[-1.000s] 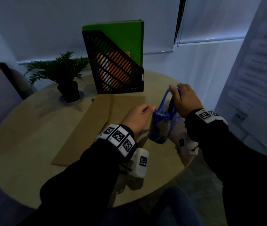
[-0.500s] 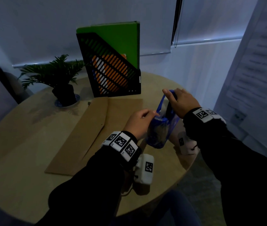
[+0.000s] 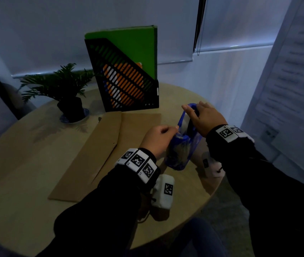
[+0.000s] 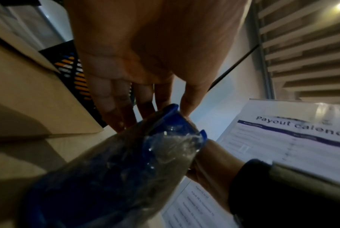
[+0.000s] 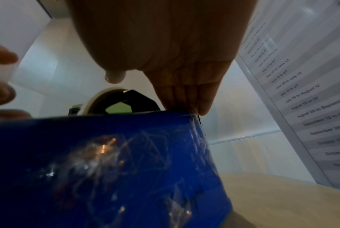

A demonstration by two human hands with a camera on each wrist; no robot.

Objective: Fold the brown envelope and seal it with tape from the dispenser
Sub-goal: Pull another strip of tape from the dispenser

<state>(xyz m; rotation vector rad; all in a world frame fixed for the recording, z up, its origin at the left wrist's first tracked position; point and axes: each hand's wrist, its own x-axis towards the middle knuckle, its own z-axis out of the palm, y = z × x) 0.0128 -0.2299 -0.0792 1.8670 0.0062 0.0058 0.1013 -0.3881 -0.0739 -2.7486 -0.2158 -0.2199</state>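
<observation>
Both hands work at the blue pouch to get the tape out.

The brown envelope [image 3: 99,151] lies folded on the desk [image 3: 17,210], left of the hands. The left hand [image 3: 158,140], which a moment ago only touched the blue pouch [image 3: 180,151], now pinches its near rim with fingers together; the right hand [image 3: 206,119] grips the far rim. The tape dispenser [image 5: 116,103] shows inside, so taping comes next.

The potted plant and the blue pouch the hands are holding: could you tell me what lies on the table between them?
In the head view, the brown envelope lies flat between the potted plant and the blue pouch.
</observation>
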